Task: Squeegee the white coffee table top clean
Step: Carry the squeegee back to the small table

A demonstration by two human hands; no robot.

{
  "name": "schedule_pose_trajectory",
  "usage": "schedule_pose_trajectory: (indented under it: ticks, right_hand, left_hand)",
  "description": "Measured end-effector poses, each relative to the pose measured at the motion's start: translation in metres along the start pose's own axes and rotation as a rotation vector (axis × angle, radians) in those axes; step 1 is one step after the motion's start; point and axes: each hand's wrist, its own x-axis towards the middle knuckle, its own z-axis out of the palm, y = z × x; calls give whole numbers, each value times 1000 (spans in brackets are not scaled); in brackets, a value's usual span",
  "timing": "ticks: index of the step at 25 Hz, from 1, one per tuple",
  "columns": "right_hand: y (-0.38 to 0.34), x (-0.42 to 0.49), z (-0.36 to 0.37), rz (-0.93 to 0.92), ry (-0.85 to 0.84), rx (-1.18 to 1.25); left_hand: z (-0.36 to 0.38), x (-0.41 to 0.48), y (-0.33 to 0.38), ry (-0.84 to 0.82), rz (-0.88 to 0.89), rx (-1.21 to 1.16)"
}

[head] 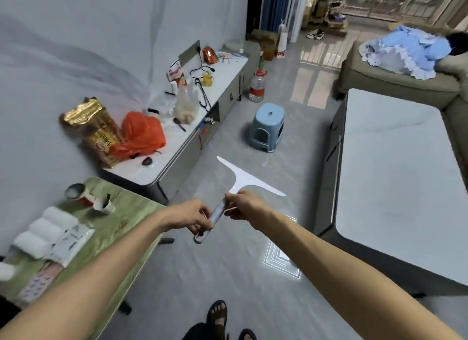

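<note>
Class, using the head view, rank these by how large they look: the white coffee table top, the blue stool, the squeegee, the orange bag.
1. white coffee table top
2. squeegee, though it is nearest the camera
3. blue stool and orange bag look alike; unranked.

This is a lived-in home living room. Ahead and to the right of the right hand stands a long white-topped coffee table, with a grey-green fabric sofa beyond it carrying a heap of pale blue ruffled cloth. Ahead and to the left of the left hand a low white-topped cabinet holds an orange plastic bag and snack packets. A small blue plastic stool sits on the grey tiled floor straight ahead.
</note>
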Motion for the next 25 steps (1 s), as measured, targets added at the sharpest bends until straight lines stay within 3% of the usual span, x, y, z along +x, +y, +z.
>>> schedule_pose_trajectory:
  ticks: [5, 11, 20, 25]
  right_hand:
    - [4, 12, 90, 6, -151, -79]
    - [24, 71, 211, 74, -161, -74]
    - [166, 305, 418, 183, -93, -320]
    - [255, 389, 474, 233, -52, -409]
  left_hand:
    - [-18, -56, -78, 154, -107, -111]
    - [-65, -64, -201, 258, -201, -183]
    - [-115, 81, -498, 267, -288, -100]
    - [-94, 145, -618, 285, -364, -84]
